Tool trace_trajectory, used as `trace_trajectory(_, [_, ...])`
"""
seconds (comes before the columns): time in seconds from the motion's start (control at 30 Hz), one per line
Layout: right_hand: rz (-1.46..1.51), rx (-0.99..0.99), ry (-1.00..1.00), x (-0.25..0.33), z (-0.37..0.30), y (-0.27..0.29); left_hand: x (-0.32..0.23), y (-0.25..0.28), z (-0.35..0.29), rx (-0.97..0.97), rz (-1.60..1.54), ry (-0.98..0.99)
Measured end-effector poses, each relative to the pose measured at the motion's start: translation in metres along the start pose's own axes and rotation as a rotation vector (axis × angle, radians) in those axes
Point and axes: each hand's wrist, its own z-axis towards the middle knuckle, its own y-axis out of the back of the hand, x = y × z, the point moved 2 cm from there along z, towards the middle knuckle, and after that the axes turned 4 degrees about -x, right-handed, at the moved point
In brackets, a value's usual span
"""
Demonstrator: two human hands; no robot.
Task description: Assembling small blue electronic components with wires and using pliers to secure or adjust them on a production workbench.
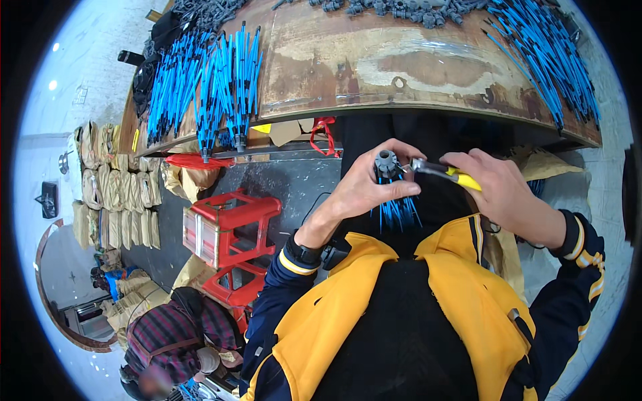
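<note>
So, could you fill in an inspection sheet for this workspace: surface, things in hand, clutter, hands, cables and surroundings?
Surface: wooden workbench, worn and stained.
Things in hand: bundle of blue rods with a gray fitting at its upper end; yellow-handled pliers.
Clutter: blue rods heaped at the bench's left and right; gray parts along the far edge.
Hands: left hand grips the bundle; right hand grips the pliers, their tip close to the bundle, contact unclear.
Cables: one thin dark strand, possibly a cord, near the left wrist.
Surroundings: red stools, brown packages, a co-worker in plaid bending over.
</note>
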Motion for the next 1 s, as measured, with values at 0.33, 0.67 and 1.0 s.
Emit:
trace_trajectory(0.33, [0.208,-0.045,0.032,-0.004,0.003,-0.018,-0.002,-0.001,0.008,-0.070,0.063,0.044])
trace_trajectory(0.67, [0.044,-0.053,0.019,-0.006,0.005,-0.023,0.000,-0.001,0.010,-0.081,0.029,-0.025])
trace_trajectory(1.0, [0.106,-0.249,0.045,-0.006,0.000,-0.053,0.007,0.003,0.004,-0.036,-0.003,0.021])
